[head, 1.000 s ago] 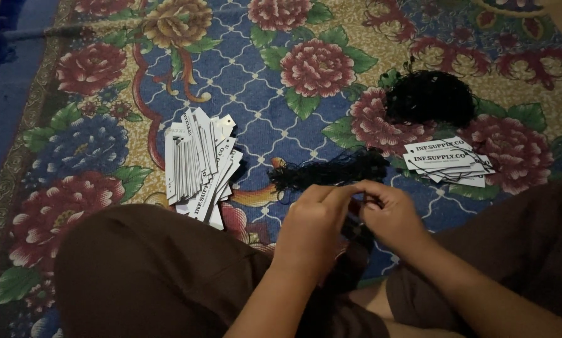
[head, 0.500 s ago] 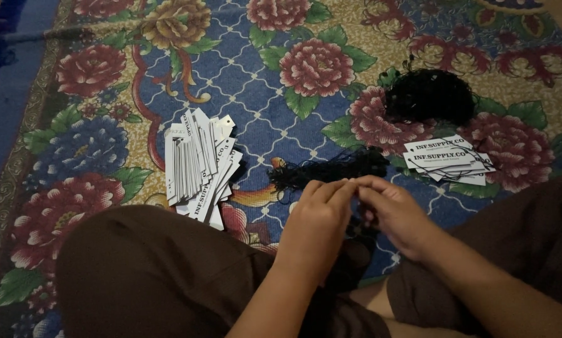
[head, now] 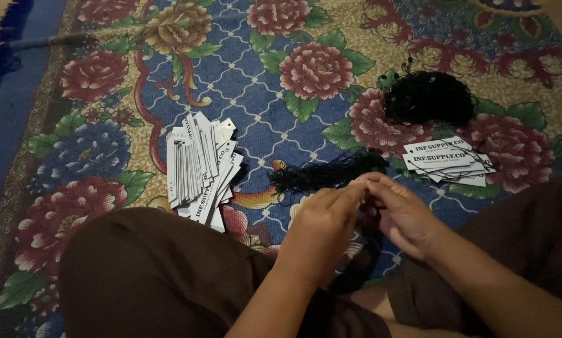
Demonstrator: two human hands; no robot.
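Observation:
My left hand and my right hand meet fingertip to fingertip above my lap, pinching something small that the fingers hide; dark strands hang below them. Just beyond the fingers lies a loose bundle of black strings on the rug. A fanned stack of white card tags lies to the left of my left hand. To the right of my right hand sits a smaller pile of white tags with black strings on them.
A tangled heap of black string lies further back on the right. Everything rests on a flowered rug in blue, red and gold. My knees in brown trousers fill the lower part of the view.
Both hands have shifted slightly up and right, with the fingertips staying together. The tags and strings on the rug have not moved.

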